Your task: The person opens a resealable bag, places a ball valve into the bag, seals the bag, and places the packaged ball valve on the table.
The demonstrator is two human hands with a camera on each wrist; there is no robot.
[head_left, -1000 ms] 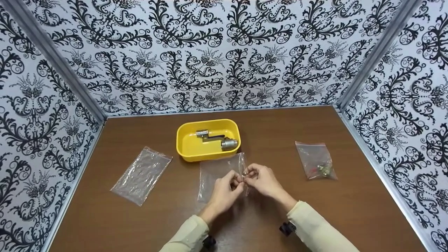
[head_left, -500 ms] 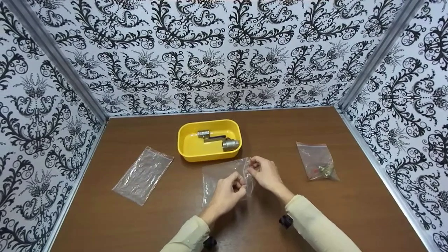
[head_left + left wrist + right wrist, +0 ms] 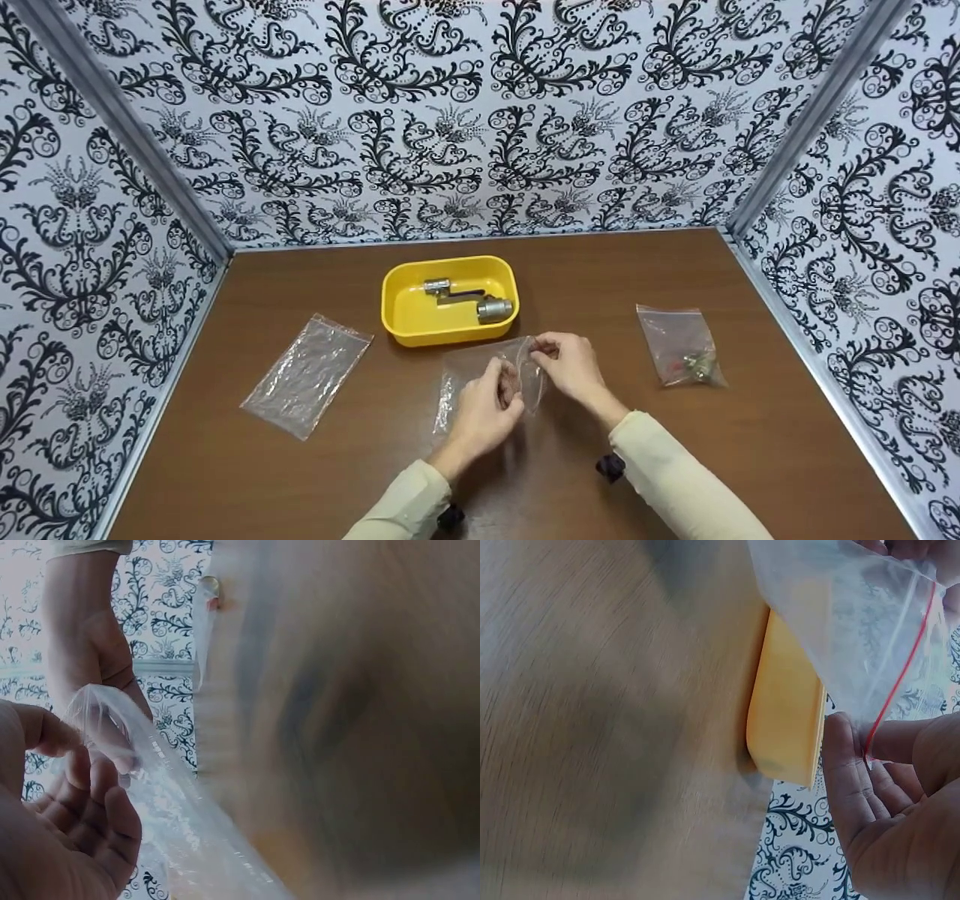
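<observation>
A clear zip bag point(image 3: 480, 364) with a red strip along its mouth, plain in the right wrist view, hangs slanted between my hands in front of the yellow tray point(image 3: 397, 331). My right hand point(image 3: 571, 366) pinches one end of the mouth at the red strip. At the other side my left hand point(image 3: 484, 412) holds the bag's edge between thumb and curled fingers; the left wrist view shows the plastic at the thumb tip. The bag's mouth gapes slightly there. I see nothing inside this bag.
The tray holds two metal valve-like fittings point(image 3: 493, 309) and a dark lever. A flat clear bag point(image 3: 307, 376) lies left. On the right is a zip bag point(image 3: 671, 337) with brass-coloured and red parts point(image 3: 697, 366). Patterned walls point(image 3: 480, 150) enclose the brown table point(image 3: 300, 487).
The right hand has moved slightly up along the bag's mouth, away from the left hand. The left hand's fingers have spread a little, and the bag has tilted. The trayed fittings stay put.
</observation>
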